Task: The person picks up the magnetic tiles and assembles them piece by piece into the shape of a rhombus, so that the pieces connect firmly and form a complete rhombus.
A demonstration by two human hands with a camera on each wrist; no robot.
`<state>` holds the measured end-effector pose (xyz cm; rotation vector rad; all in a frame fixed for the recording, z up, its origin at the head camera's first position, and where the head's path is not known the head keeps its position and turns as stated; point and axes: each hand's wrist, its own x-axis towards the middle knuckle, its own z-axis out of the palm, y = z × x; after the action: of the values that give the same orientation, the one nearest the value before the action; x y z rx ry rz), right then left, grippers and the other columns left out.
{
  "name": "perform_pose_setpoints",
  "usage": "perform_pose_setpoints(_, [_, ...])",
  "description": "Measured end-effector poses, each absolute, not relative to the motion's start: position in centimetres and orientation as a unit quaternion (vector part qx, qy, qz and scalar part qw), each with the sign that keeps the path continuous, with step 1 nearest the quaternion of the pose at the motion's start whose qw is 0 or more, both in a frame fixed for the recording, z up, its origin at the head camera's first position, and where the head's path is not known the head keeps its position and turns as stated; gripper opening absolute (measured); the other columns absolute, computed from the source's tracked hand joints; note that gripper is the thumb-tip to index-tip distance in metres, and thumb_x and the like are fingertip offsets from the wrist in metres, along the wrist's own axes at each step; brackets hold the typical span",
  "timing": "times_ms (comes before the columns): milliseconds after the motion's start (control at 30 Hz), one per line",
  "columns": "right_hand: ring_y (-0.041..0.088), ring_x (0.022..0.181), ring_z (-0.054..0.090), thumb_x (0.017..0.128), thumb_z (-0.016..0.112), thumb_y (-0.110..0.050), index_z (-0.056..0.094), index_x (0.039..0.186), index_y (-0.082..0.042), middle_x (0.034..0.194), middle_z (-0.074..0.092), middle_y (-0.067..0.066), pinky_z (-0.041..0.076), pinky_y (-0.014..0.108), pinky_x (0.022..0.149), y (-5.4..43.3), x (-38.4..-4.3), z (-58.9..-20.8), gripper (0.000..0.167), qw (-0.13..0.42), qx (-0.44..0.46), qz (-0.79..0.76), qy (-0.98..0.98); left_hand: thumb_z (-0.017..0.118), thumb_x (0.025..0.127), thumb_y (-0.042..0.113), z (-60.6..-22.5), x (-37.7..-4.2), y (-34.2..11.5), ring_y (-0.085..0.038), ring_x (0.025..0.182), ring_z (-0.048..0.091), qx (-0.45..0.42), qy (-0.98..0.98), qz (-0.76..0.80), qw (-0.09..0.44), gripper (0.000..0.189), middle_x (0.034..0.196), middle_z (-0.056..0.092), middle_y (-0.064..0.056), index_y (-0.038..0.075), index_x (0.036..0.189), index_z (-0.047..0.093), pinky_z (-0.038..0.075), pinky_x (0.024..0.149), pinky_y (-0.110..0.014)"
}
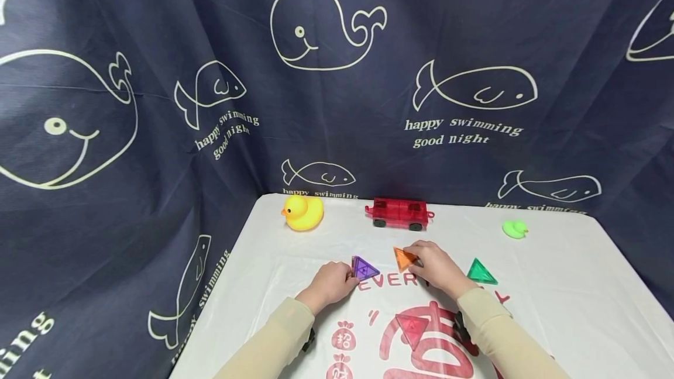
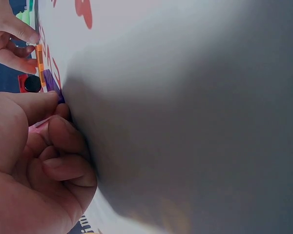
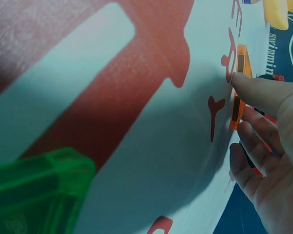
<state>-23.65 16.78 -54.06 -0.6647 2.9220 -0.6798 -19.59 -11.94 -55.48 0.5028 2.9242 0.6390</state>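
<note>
My left hand (image 1: 333, 282) pinches a purple translucent triangle tile (image 1: 365, 269) at its left side. A sliver of pink tile (image 2: 40, 125) shows between the fingers in the left wrist view. The right hand (image 1: 433, 263) grips an orange triangle tile (image 1: 403, 258) by its right edge, thumb (image 3: 263, 92) against it and fingers behind. In the right wrist view this orange tile stands close to the white tabletop. A short gap separates the purple and orange tiles in the head view.
A green triangle tile (image 1: 481, 272) lies right of my right hand, and a pink triangle tile (image 1: 413, 328) lies between the forearms. Along the back stand a yellow duck (image 1: 304, 213), a red wheeled car base (image 1: 399, 213) and a small green duck (image 1: 515, 228), before a dark blue curtain (image 1: 337, 116).
</note>
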Motion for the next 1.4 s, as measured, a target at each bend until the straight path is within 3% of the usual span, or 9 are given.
perform_pose_setpoints(433, [0.026, 0.1, 0.065, 0.084, 0.087, -0.008, 0.071, 0.125, 0.003, 0.109, 0.069, 0.01, 0.054, 0.049, 0.094, 16.67, -23.75, -53.88, 0.045, 0.032, -0.22, -0.217, 0.951, 0.071, 0.099, 0.026, -54.95, -19.29, -11.88, -0.01, 0.054, 0.039, 0.168, 0.962, 0.209, 0.047, 0.04, 0.058, 0.041, 0.008, 0.018, 0.066, 0.049, 0.035, 0.058, -0.031])
perform_pose_setpoints(700, [0.019, 0.085, 0.058, 0.08, 0.089, -0.006, 0.069, 0.125, 0.008, 0.101, 0.063, 0.009, 0.055, 0.043, 0.083, 16.74, -24.02, -53.8, 0.051, 0.043, -0.191, -0.242, 0.95, 0.071, 0.099, 0.026, -54.84, -19.26, -11.74, -0.01, 0.055, 0.039, 0.162, 0.962, 0.211, 0.057, 0.039, 0.058, 0.042, 0.007, 0.018, 0.067, 0.05, 0.035, 0.059, -0.03])
perform_pose_setpoints(1000, [0.022, 0.09, 0.06, 0.079, 0.09, -0.005, 0.068, 0.12, 0.001, 0.101, 0.064, 0.007, 0.054, 0.048, 0.09, 16.83, -24.15, -53.95, 0.047, 0.045, -0.167, -0.266, 0.948, 0.071, 0.099, 0.025, -54.72, -19.32, -11.72, -0.01, 0.053, 0.039, 0.161, 0.961, 0.217, 0.058, 0.039, 0.057, 0.042, 0.007, 0.017, 0.066, 0.05, 0.035, 0.057, -0.03])
perform_pose_setpoints(1400, [0.021, 0.08, 0.057, 0.083, 0.087, -0.007, 0.068, 0.11, -0.001, 0.09, 0.064, 0.006, 0.053, 0.045, 0.08, 16.71, -23.92, -53.93, 0.033, 0.048, -0.15, -0.289, 0.944, 0.071, 0.098, 0.026, -54.84, -19.4, -11.67, -0.011, 0.054, 0.04, 0.159, 0.963, 0.208, 0.059, 0.039, 0.058, 0.043, 0.007, 0.017, 0.066, 0.051, 0.036, 0.057, -0.03])
